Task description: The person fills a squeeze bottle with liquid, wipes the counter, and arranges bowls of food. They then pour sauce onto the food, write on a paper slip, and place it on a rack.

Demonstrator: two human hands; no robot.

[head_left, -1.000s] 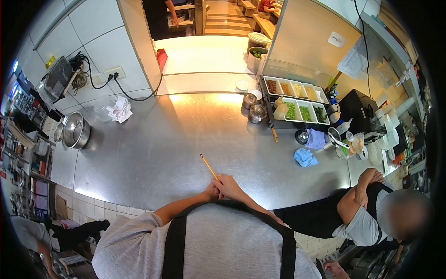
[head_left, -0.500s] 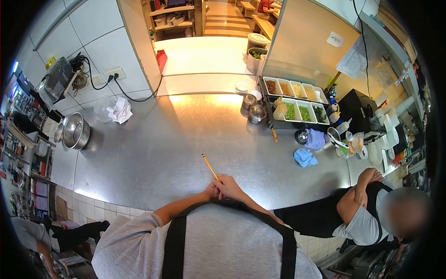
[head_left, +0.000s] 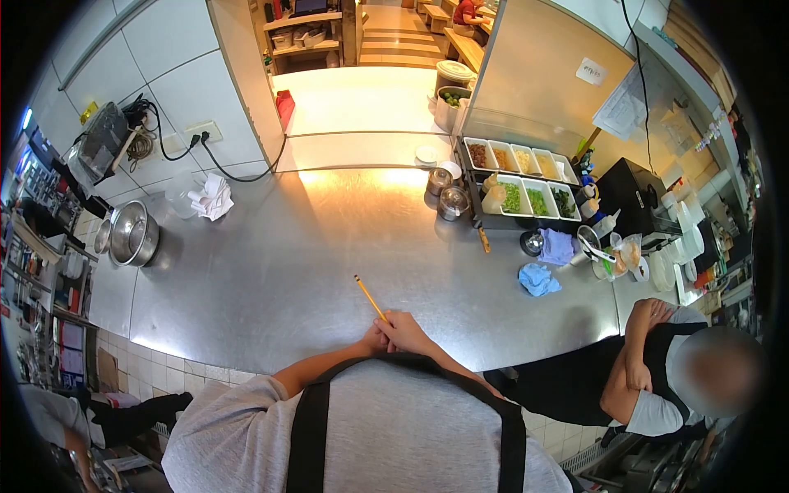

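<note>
Close to my body, at the front edge of the steel counter (head_left: 271,279), my two hands are together. My right hand (head_left: 405,332) is closed around a yellow pencil (head_left: 371,297), whose dark end points up and away to the left. Against it rests my left hand (head_left: 374,338), partly covered by the right one, so its fingers are hidden. Bare steel lies just beyond the pencil tip.
Steel bowls (head_left: 133,233) and a crumpled white cloth (head_left: 213,197) are at the left. White topping tubs (head_left: 538,198), glass jars (head_left: 453,202), a blue cloth (head_left: 539,279) and a purple cloth (head_left: 556,246) lie right. A co-worker (head_left: 637,370) with folded arms stands at the right.
The co-worker at the right has shifted slightly, with the folded arms a little lower. My hands and the pencil are almost unchanged.
</note>
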